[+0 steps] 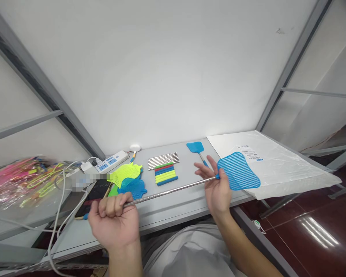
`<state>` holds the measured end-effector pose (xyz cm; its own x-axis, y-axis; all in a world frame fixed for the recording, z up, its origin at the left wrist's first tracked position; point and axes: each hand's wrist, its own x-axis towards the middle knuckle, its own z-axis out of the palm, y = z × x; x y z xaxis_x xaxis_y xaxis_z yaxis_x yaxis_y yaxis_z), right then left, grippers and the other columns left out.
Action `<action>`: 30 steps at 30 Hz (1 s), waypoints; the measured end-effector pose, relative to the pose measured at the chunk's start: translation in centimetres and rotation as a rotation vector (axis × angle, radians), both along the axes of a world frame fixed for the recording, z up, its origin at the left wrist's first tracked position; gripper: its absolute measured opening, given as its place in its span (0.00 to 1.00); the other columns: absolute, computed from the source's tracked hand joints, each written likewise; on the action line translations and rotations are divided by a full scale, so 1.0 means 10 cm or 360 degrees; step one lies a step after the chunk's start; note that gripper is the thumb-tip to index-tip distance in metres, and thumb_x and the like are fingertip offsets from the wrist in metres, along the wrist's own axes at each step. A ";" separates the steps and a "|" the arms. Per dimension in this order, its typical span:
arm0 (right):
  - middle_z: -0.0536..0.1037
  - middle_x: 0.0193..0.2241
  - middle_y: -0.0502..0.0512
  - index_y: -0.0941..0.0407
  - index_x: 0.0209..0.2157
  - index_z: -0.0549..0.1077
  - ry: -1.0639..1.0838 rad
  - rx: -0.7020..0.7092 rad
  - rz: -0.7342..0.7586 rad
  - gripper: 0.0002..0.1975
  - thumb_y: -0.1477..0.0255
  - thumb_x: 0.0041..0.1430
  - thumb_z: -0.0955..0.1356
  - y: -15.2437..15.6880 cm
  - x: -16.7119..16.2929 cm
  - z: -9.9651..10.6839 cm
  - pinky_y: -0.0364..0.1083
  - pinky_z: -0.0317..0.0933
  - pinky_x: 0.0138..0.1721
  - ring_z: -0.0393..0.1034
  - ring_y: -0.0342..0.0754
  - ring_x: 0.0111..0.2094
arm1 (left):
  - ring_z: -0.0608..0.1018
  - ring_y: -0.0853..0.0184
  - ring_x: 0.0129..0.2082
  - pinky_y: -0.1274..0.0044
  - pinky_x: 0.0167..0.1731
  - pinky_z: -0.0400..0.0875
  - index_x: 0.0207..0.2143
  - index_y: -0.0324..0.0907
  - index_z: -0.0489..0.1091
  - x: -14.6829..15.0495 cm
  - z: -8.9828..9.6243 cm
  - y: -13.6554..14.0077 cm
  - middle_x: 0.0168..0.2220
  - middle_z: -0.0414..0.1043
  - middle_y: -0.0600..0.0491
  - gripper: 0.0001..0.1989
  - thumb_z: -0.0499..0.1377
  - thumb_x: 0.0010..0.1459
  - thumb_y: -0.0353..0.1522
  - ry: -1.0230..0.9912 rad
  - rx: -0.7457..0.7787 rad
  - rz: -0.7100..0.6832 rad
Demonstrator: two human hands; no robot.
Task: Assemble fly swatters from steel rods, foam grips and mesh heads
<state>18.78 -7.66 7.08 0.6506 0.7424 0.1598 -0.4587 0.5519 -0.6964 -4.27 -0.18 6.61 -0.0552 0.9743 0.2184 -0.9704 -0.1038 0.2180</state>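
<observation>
A blue fly swatter with a long metal rod (pixel 173 190) spans the space between my hands, above the table's front edge. My left hand (pixel 117 219) is closed round its handle end; a blue and tan tip pokes out on the left. At the neck, my right hand (pixel 219 188) holds the swatter between thumb and palm, with the other fingers spread. The blue mesh head (pixel 238 171) points right, over a white plastic mailing bag (pixel 276 161). Behind my right hand lies another blue fly swatter (pixel 195 147) with a short metal stem.
Metal rods (pixel 163 161) lie in a row beside several coloured tubes (pixel 165 175). Yellow-green (pixel 125 173) and blue swatter heads (pixel 132 187) overlap near a phone (pixel 96 194). A power strip (pixel 112 161), white cables (pixel 57 215) and bagged coloured items (pixel 20 181) are at left.
</observation>
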 end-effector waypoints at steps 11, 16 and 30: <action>0.83 0.37 0.57 0.53 0.58 0.66 -0.0008 -0.0022 0.0065 0.25 0.57 0.69 0.53 -0.09 -0.16 0.01 0.58 0.58 0.52 0.74 0.51 0.34 | 0.65 0.70 0.25 0.73 0.34 0.70 0.23 0.43 0.48 0.65 0.18 -0.34 0.19 0.49 0.61 0.20 0.55 0.64 0.36 0.0212 -0.0235 -0.0036; 0.83 0.38 0.57 0.55 0.52 0.72 -0.0157 -0.0020 -0.0047 0.23 0.59 0.68 0.56 -0.05 0.17 -0.01 0.57 0.58 0.53 0.74 0.50 0.34 | 0.70 0.69 0.30 0.73 0.36 0.71 0.23 0.42 0.56 0.68 0.10 -0.33 0.25 0.60 0.58 0.16 0.57 0.61 0.35 0.0347 -0.0323 -0.0292; 0.83 0.35 0.57 0.57 0.48 0.75 0.0057 -0.0087 -0.0215 0.22 0.60 0.66 0.57 0.00 0.41 -0.06 0.53 0.63 0.48 0.75 0.49 0.34 | 0.73 0.54 0.55 0.59 0.53 0.67 0.30 0.42 0.68 0.35 0.06 -0.18 0.44 0.77 0.44 0.09 0.58 0.60 0.37 0.1073 -0.0057 -0.0053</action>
<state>22.92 -7.70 6.47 0.7496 0.6549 0.0963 -0.4081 0.5718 -0.7117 -0.76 -2.00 7.24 0.1120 0.9805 0.1618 -0.6233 -0.0574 0.7799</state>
